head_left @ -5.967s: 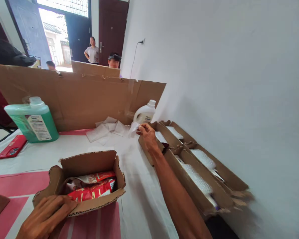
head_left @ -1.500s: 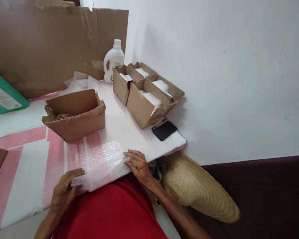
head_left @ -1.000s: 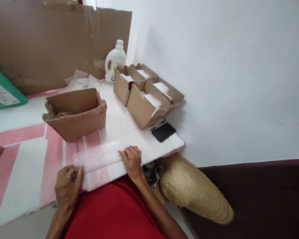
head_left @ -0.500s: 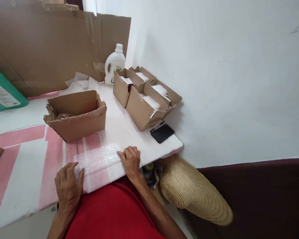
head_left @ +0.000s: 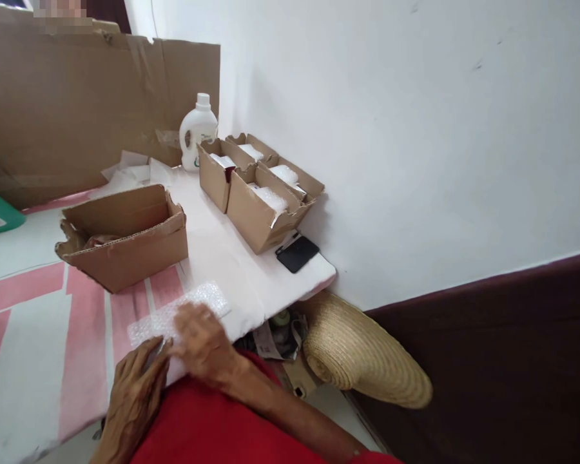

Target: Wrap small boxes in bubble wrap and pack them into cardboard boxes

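Observation:
A clear bubble wrap piece [head_left: 207,298] lies flat along the table's near edge. My left hand [head_left: 136,383] is at its near left corner, thumb and index finger closed on the plastic. Over the middle of the wrap is my right hand [head_left: 203,343], close beside the left one and blurred. Its fingers are bent, and whether anything is in them is hidden. Just beyond the wrap stands an open cardboard box [head_left: 140,254] with something brownish inside.
Several cardboard boxes [head_left: 251,222] holding bubble-wrapped items stand by the wall, near a white bottle [head_left: 199,132]. A black phone-like object [head_left: 298,253] lies at the right table edge. A straw hat [head_left: 362,361] hangs below. A tall cardboard panel [head_left: 77,109] stands behind.
My right hand has moved left from the wrap's right end to beside my left hand. My left hand has closed at the near left corner. The view has shifted right.

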Available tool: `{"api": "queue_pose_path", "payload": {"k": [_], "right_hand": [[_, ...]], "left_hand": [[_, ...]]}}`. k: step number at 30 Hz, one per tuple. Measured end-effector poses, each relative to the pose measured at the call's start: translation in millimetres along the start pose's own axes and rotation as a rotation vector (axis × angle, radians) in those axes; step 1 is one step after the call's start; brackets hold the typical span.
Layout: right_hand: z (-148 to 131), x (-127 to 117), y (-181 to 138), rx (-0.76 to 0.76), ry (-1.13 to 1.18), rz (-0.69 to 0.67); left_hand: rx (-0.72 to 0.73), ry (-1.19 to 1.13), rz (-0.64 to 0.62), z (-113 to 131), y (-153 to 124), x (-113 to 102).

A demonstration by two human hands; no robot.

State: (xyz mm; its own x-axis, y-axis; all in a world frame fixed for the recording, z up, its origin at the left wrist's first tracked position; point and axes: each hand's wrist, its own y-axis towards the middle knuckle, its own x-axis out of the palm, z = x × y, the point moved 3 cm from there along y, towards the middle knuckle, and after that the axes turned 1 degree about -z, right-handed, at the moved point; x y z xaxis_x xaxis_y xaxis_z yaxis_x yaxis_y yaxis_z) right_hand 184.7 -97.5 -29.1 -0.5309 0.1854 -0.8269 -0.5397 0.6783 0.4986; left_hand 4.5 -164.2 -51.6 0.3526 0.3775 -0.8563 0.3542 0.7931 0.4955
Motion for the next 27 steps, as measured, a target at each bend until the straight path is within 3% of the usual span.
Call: {"api": "queue_pose_path", "payload": {"k": [2,5,10,15,19,22,27], "right_hand": [[-19.6,9.9,-0.5,-0.162,0.076,-0.186],[-4.0,12.5,-12.4,-0.072,0.065,-0.306],[48.4,0.4,-39.4,0.042,0.007,-0.309],[63.2,0.6,-37.1,-0.021,0.005,-0.294],[70.8,-4.8,-19.2,-0.121,-0.015,-0.255],[62.2,-13.0,-7.8,-0.176,-0.076,-0.215],[21.0,-10.9,-13.2,-0.243,0.002,-0.197]], "left_hand": [[0.041,0.011,0.006,-0.5,-2.1,1.4],[0.018,0.013,-0.013,-0.1,0.6,1.5],[0.069,0.065,-0.023,0.4,8.7,-4.1],[0.267,0.122,-0.064,-8.3,14.5,-15.3],[0.345,0.111,-0.121,-9.8,26.9,-21.4],[0.344,0.098,-0.127,-2.1,38.3,-18.3],[0.268,0.093,-0.173,24.5,49.0,-6.1]]}}
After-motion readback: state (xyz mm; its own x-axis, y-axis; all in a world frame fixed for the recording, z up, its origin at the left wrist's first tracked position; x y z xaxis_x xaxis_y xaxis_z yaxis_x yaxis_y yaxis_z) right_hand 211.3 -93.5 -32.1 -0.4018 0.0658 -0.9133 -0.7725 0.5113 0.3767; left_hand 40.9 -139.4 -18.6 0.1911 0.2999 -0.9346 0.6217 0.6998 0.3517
